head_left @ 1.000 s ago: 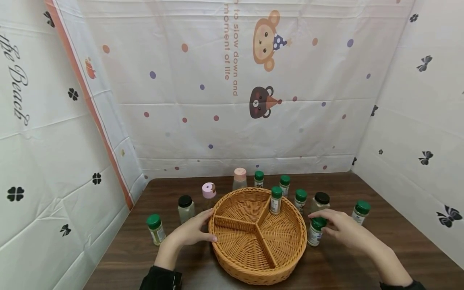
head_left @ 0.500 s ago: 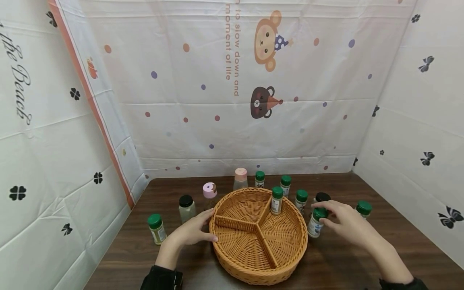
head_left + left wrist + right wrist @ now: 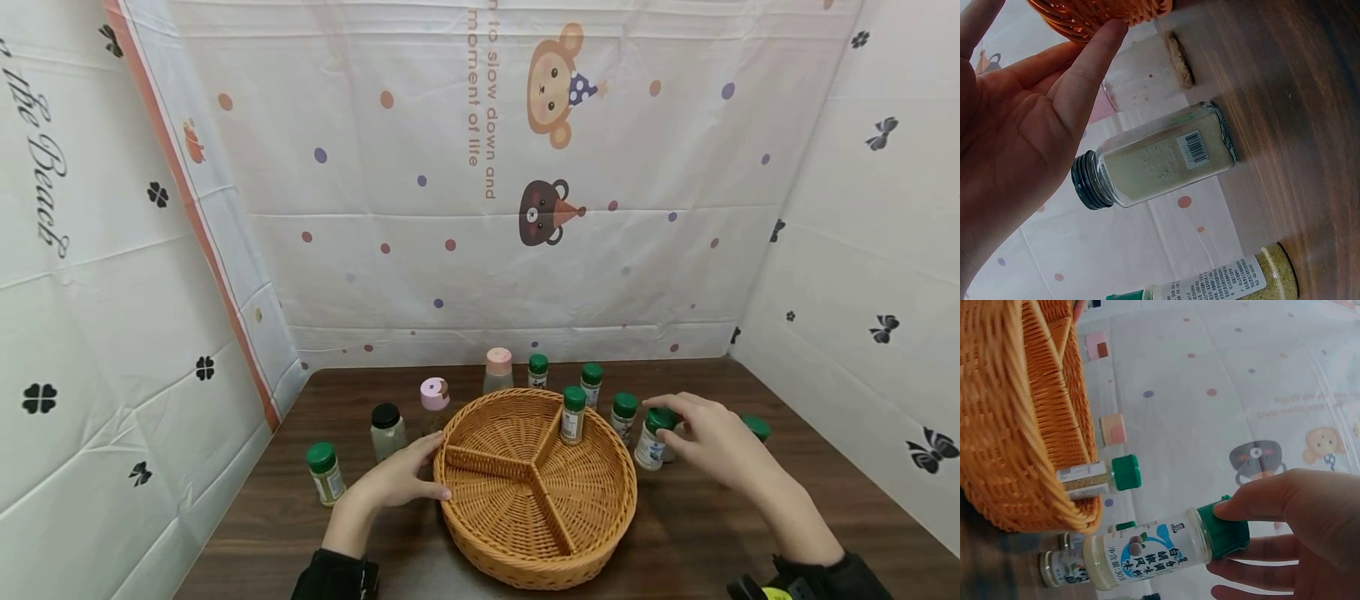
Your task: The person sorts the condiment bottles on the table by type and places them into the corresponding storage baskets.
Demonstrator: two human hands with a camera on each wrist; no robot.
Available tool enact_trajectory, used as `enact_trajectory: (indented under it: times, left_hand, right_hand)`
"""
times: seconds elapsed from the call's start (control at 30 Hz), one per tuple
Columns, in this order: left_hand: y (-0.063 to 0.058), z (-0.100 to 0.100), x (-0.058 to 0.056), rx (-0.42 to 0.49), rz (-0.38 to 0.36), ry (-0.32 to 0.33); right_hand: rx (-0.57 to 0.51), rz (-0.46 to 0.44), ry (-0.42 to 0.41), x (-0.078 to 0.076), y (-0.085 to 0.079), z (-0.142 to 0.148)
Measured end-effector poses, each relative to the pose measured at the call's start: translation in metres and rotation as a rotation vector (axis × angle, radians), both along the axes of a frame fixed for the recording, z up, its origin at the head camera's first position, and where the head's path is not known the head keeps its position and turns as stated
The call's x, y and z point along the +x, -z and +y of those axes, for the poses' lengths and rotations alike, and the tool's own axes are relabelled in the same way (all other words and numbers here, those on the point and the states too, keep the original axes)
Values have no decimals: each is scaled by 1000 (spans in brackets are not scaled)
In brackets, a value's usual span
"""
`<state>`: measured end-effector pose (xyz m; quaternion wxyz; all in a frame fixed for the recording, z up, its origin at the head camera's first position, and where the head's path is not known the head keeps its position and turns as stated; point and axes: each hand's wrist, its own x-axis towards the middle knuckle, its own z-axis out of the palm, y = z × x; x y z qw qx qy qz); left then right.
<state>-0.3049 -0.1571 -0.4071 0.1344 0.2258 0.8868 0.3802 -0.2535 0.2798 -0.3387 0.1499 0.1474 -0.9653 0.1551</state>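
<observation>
My right hand (image 3: pixel 712 442) pinches the green cap of a spice jar (image 3: pixel 650 444) just right of the round wicker basket (image 3: pixel 630 500). In the right wrist view the jar (image 3: pixel 1147 555) has a white label, and its base appears raised off the table. My left hand (image 3: pixel 397 477) rests against the basket's left rim with fingers extended. Three wicker dividers split the basket. Another green-capped spice jar (image 3: pixel 572 417) stands inside it, in the right rear compartment. Close to my left hand stands a black-capped glass jar (image 3: pixel 1166 156).
On the left is a green-capped jar (image 3: pixel 326 475). Behind the basket are a purple-capped jar (image 3: pixel 434 394), a pink-capped jar (image 3: pixel 497 372) and several green-capped jars (image 3: pixel 537 372). Part of one more green cap (image 3: pixel 757 427) shows behind my right hand. Printed white cloth surrounds the table.
My right hand has taken hold of the spice jar by its cap and moved it up and away from me. The left hand and the basket have stayed in place.
</observation>
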Motion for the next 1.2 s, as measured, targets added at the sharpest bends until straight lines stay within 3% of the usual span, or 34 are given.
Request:
enact_trajectory:
  times: [0.3,0.73,1.2]
  left_hand:
    - [1,-2,0,9,-21,-11]
    - [3,-2,-2,16,-17,-8]
    - [1,0,-1,13,-11,-1]
  right_hand:
    - [-6,78,-12,-9,-9,-14]
    - [-39,111,-39,-26,-10,-38]
    - [-67,87,-79,-44,4,-58]
